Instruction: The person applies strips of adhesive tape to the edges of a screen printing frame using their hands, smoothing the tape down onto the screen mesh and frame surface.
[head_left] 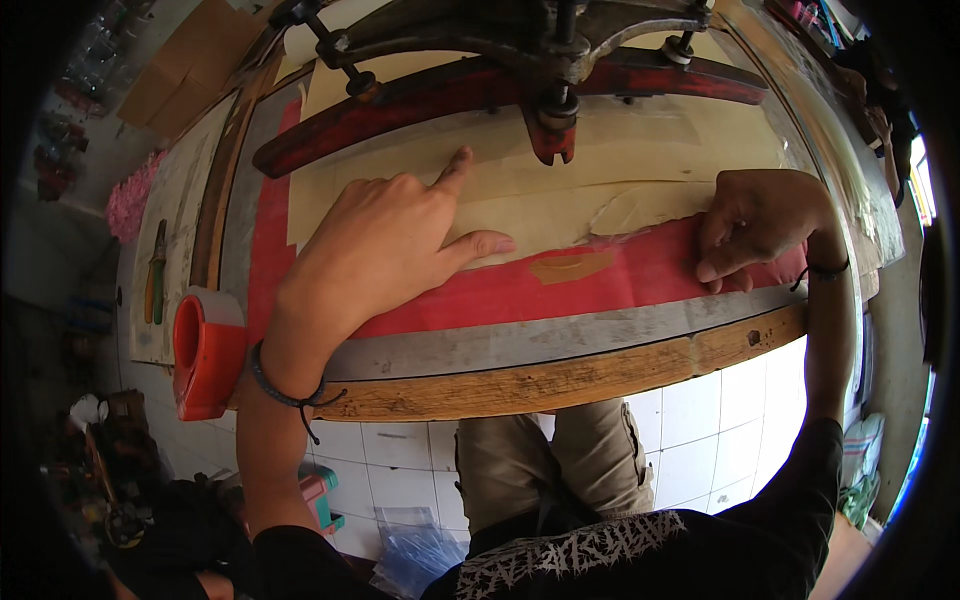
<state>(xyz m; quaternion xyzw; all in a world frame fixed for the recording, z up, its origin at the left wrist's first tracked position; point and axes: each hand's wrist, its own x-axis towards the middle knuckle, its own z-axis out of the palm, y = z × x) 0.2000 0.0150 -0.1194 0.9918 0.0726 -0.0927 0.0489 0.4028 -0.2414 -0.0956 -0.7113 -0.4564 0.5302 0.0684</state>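
Note:
A pale cream sheet [530,210] with a torn, wrinkled near edge lies over a red sheet [470,295] on a grey work surface [460,348]. My left hand [385,240] rests palm down over the cream sheet, index finger and thumb stretched apart, with nothing held. Its other fingers are partly hidden. Towards the right end, my right hand [755,225] has its fingers curled together, thumb tip low at the red sheet beside the cream edge. Whatever it pinches, if anything, is hidden. A small brown patch [570,267] sits on the red strip between both hands.
A dark red curved bar [420,115] on a metal frame [560,45] spans above the sheets. Wood [540,365] edges the table's front. An orange tape holder [207,350] stands at the left corner; pliers [155,275] lie farther left. Clear plastic bags [415,545] lie on the tiled floor.

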